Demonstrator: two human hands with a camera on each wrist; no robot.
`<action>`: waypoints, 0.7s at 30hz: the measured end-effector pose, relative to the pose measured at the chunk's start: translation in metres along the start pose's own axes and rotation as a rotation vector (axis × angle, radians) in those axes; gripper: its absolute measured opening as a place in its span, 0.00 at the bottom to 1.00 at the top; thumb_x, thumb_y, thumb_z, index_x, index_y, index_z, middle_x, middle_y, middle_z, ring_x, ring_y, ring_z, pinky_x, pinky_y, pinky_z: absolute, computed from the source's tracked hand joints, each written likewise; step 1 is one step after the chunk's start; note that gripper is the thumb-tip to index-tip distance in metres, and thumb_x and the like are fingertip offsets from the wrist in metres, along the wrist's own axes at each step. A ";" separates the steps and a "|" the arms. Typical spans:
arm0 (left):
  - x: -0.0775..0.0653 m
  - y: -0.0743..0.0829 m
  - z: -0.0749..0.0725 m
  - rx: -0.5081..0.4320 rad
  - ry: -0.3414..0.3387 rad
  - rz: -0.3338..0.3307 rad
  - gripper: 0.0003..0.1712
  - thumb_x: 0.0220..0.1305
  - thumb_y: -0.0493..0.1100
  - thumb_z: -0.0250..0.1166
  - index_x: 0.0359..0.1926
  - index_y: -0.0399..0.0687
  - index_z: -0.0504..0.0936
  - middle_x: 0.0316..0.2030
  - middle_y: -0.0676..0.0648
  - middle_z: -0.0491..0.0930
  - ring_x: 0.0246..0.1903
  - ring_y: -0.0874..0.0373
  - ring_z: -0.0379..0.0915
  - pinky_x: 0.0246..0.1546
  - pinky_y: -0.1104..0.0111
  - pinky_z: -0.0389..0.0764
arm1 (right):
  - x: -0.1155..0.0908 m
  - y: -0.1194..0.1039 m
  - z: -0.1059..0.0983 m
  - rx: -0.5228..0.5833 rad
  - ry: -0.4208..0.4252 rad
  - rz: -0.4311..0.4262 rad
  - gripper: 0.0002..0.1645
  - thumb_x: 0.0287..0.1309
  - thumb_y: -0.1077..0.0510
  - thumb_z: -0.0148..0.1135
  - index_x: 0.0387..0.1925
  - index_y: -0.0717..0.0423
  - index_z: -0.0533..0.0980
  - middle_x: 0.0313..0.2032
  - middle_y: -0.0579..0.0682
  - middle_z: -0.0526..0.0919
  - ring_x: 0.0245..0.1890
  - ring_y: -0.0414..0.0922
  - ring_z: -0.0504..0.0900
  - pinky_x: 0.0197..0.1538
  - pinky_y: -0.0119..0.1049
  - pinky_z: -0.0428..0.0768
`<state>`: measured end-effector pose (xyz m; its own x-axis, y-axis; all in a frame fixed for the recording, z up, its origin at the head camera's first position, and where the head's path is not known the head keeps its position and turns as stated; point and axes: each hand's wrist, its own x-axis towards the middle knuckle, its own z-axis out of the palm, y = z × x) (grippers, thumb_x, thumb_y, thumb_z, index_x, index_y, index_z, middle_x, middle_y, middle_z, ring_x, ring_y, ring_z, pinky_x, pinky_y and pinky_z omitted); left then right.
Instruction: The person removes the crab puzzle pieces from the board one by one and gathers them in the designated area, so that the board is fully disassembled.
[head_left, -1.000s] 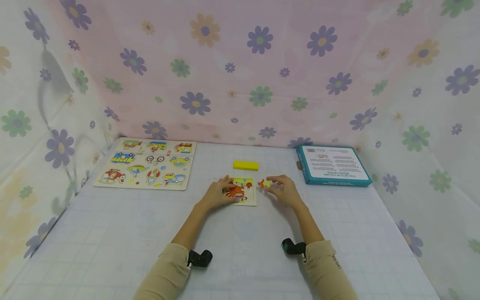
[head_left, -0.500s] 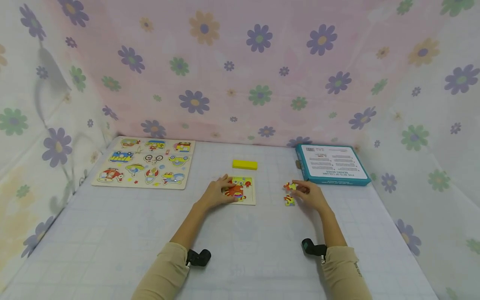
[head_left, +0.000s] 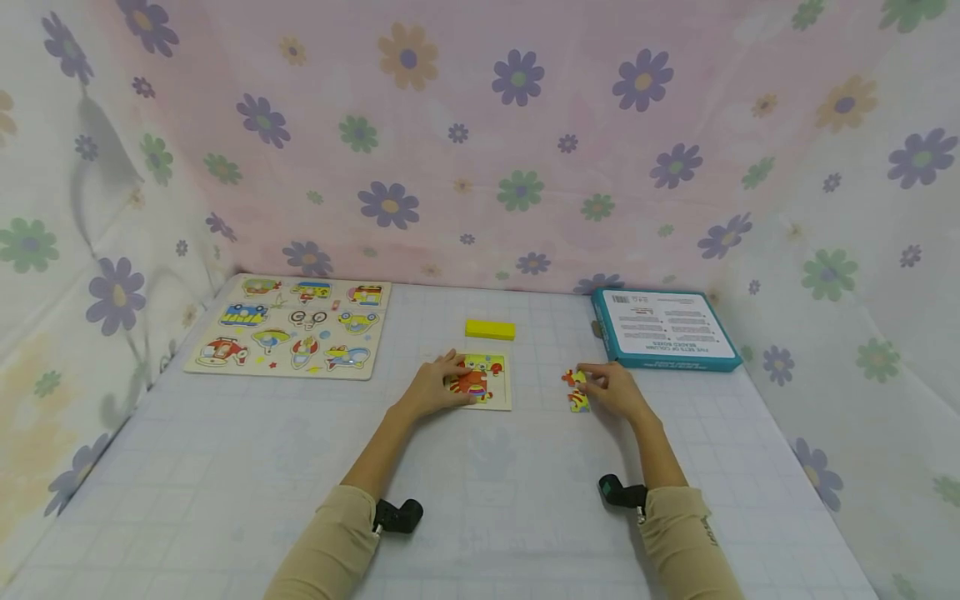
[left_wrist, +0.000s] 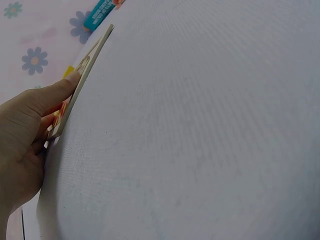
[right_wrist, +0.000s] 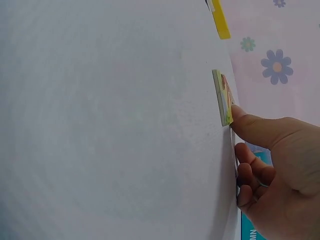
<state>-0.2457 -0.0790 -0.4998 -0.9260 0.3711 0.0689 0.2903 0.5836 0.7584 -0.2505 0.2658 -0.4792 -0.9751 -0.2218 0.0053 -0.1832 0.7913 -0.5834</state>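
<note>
A small jigsaw puzzle board (head_left: 504, 400) with a red cartoon picture lies mid-table, partly filled with pieces. My left hand (head_left: 431, 387) grips its left side; in the left wrist view the thumb lies along the near edge of the board (left_wrist: 87, 70). The fingers partly cover the picture. To the right of the board, my right hand (head_left: 617, 390) pinches a red and yellow puzzle piece (head_left: 572, 377) at table level. Just below it lies another striped puzzle piece (head_left: 578, 402), close against the first. In the right wrist view the thumb touches the pieces (right_wrist: 223, 100).
Behind the board lies a yellow block (head_left: 490, 330). A wooden vehicle puzzle (head_left: 288, 337) occupies the back left of the table. At the back right is a teal and white box (head_left: 671, 329). Flowered cloth (head_left: 480, 150) encloses the back and sides.
My right hand has carried the red and yellow piece rightward, away from the board, to the striped piece, then edged slightly left with it. My left hand stays on the board.
</note>
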 end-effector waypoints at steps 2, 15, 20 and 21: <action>0.000 0.000 0.000 0.013 0.001 0.008 0.32 0.49 0.51 0.73 0.55 0.42 0.79 0.65 0.44 0.66 0.69 0.45 0.50 0.67 0.45 0.48 | 0.000 0.000 0.000 0.001 -0.006 0.000 0.25 0.58 0.57 0.63 0.55 0.63 0.75 0.41 0.61 0.76 0.35 0.49 0.70 0.34 0.36 0.68; -0.001 0.002 0.000 0.013 0.005 0.013 0.32 0.49 0.50 0.74 0.55 0.43 0.79 0.65 0.44 0.67 0.69 0.46 0.50 0.67 0.46 0.49 | -0.003 -0.005 0.000 0.033 0.064 0.023 0.24 0.61 0.60 0.59 0.57 0.65 0.71 0.42 0.62 0.77 0.38 0.51 0.71 0.40 0.41 0.72; -0.001 0.001 0.000 0.019 0.005 0.013 0.32 0.49 0.50 0.74 0.55 0.43 0.79 0.65 0.44 0.66 0.69 0.46 0.50 0.67 0.46 0.50 | 0.002 -0.021 0.009 0.120 0.160 -0.004 0.23 0.60 0.58 0.60 0.55 0.65 0.74 0.43 0.63 0.77 0.39 0.53 0.73 0.41 0.41 0.73; -0.001 0.001 0.000 0.019 0.006 0.012 0.32 0.49 0.50 0.74 0.55 0.43 0.79 0.65 0.44 0.66 0.69 0.46 0.50 0.67 0.46 0.50 | 0.004 -0.026 0.012 0.141 0.172 -0.022 0.23 0.60 0.59 0.61 0.54 0.66 0.74 0.43 0.64 0.77 0.39 0.54 0.74 0.41 0.42 0.74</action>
<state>-0.2449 -0.0788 -0.4994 -0.9237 0.3742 0.0821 0.3062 0.5926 0.7450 -0.2482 0.2372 -0.4734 -0.9801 -0.1281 0.1514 -0.1975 0.6968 -0.6896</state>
